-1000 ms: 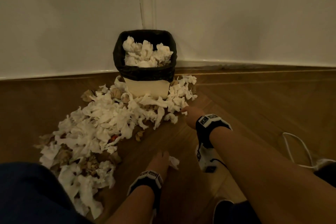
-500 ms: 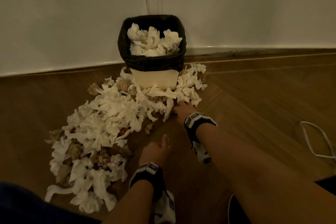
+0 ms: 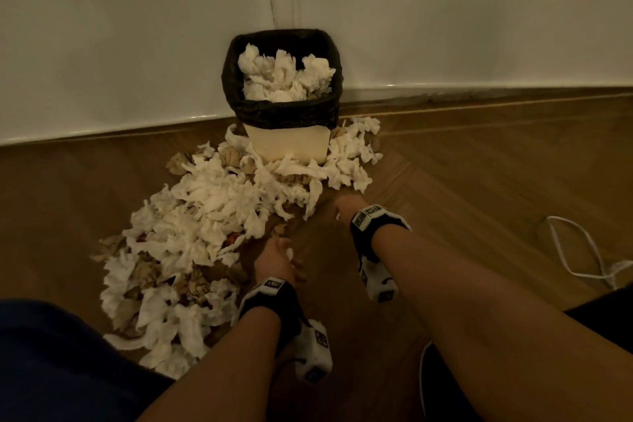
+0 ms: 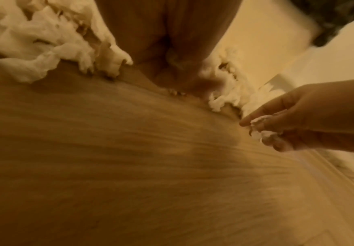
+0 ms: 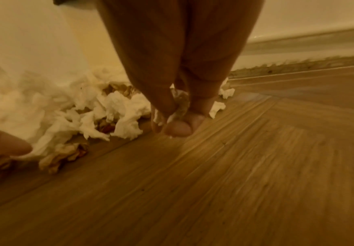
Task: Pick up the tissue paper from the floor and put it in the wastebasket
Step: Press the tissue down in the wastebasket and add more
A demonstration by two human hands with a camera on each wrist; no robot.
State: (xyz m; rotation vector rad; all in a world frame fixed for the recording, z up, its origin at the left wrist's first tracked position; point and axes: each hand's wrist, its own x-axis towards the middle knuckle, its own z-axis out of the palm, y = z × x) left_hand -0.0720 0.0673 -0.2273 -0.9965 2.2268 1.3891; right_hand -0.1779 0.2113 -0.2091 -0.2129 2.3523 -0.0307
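The wastebasket (image 3: 286, 144), cream with a black liner, stands in the wall corner heaped with white tissue. A wide pile of tissue paper (image 3: 205, 209) spreads over the wooden floor in front and to its left. My right hand (image 3: 342, 211) hovers low at the pile's near right edge, its fingers (image 5: 197, 116) pinching a crumpled tissue scrap (image 5: 179, 106); that same scrap (image 4: 260, 131) shows in the left wrist view. My left hand (image 3: 277, 259) is just off the pile's near side, a small white tissue piece (image 3: 289, 253) held by its thumb. The left wrist view is blurred.
White walls meet behind the basket. A white cable (image 3: 579, 250) loops on the floor at the right. Brown crumpled paper (image 3: 197, 284) is mixed into the pile. My dark-clothed knee (image 3: 51, 353) fills the lower left. Bare wooden floor (image 3: 479, 188) lies right of the hands.
The small tissue that lay beside my left hand is now in it, and that hand sits nearer the pile. My right hand reached the pile's edge and closed on a scrap.
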